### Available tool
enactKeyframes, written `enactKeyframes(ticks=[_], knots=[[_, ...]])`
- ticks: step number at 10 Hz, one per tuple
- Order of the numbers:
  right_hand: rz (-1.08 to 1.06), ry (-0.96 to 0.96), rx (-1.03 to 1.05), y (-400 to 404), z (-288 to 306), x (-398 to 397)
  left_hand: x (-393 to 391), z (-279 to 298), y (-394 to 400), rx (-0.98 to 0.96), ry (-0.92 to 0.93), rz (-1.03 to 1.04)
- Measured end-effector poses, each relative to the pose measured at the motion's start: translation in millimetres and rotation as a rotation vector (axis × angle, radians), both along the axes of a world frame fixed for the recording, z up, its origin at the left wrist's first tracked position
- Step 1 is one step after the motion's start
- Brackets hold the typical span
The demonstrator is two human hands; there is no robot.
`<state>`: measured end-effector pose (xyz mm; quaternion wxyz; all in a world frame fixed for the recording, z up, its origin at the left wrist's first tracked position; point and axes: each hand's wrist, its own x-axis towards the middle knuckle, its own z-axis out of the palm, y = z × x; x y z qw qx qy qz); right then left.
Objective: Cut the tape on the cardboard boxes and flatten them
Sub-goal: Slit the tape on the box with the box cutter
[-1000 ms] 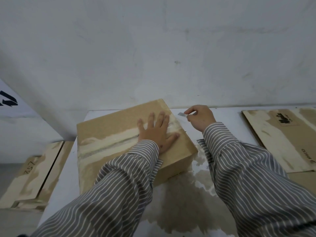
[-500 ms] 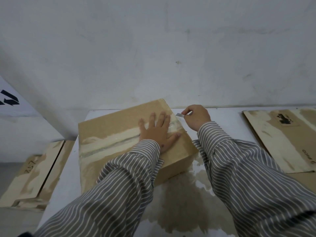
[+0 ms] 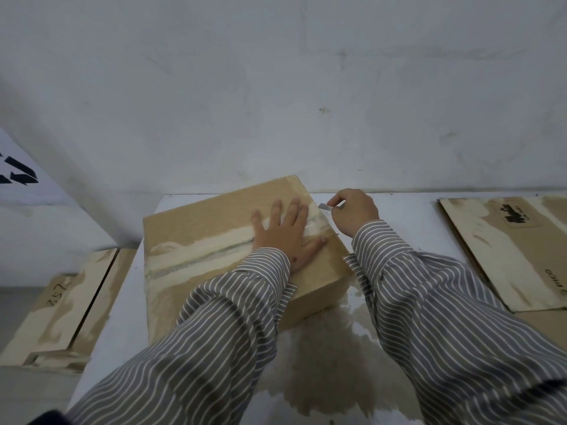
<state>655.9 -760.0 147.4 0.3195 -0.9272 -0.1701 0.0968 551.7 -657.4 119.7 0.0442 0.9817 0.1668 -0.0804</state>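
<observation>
Your left hand (image 3: 287, 236) lies flat on top of the cardboard box (image 3: 214, 256), fingers spread, palm covering the right end of the tape (image 3: 202, 251) that runs along the lid's seam. The grip there is wide and relaxed, pressing down rather than holding. The box sits closed on the white surface (image 3: 395, 207), turned at an angle, its far corner near the wall (image 3: 276, 87).

Your right hand (image 3: 352, 213) is just off the box's far right edge, fingers curled and pinching a small grey blade (image 3: 325, 206). The blade's tip points left toward the tape end, right beside your left fingertips; whether it touches the tape, I cannot tell.

A brown stain (image 3: 331, 363) spreads over the surface in front of the box, under your striped sleeves. To your right a flattened cardboard sheet (image 3: 503, 253) lies on the surface. Down on the left, lower than the surface, more flattened cardboard (image 3: 58, 317) is stacked, with handwritten numbers on top.
</observation>
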Motion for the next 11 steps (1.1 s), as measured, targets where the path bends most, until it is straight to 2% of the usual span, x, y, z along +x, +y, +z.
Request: enactKeyframes(ticks=[2,11], knots=[[-0.007,0.029,0.076,-1.8,3.6,2.7,0.0,0.2,0.5,-0.006,-0.001,0.003],[-0.019,0.018,0.019,3.9,8.6,-1.2,1.1,-2.4,1.8,-0.014,-0.012,0.0]])
